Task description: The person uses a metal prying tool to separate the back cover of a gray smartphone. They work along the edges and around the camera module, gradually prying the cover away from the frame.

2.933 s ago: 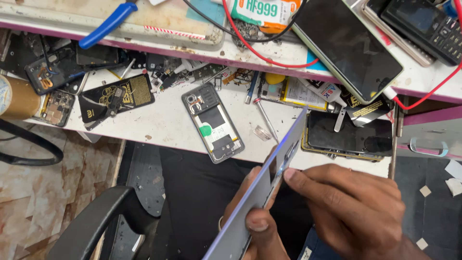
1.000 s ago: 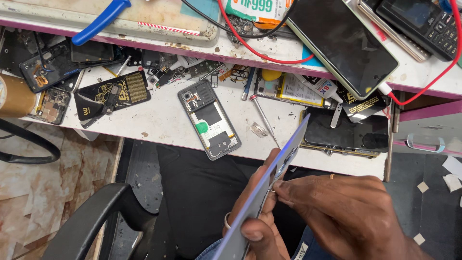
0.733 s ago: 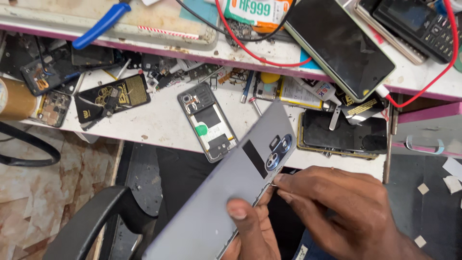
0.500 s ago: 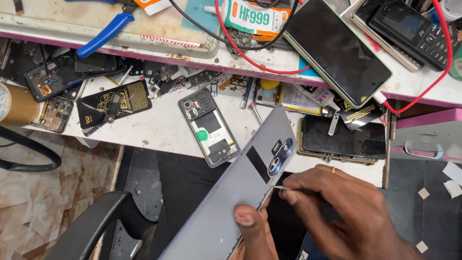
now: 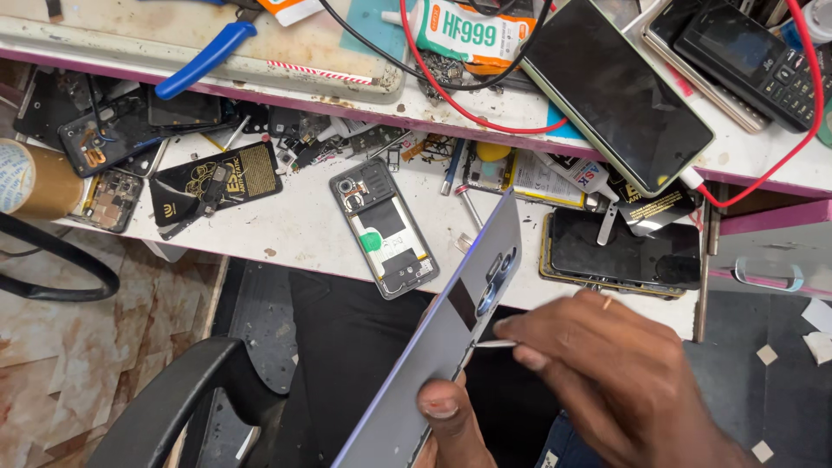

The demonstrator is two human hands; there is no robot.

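A roll of tape [image 5: 30,178] is seen on the bench, far to the left of both hands. An opened phone [image 5: 386,227], internals exposed, lies flat on the white shelf just above and left of the hands. The grey phone back cover [image 5: 442,334] is held tilted in front of the lap, clamped from below by the left hand [image 5: 451,425], thumb pressed on its face. A thin metal tool [image 5: 496,344] is pinched in the right hand [image 5: 620,381], its tip touching the cover's edge below the camera cut-out. A dark phone [image 5: 624,251] rests on the shelf just above the right hand.
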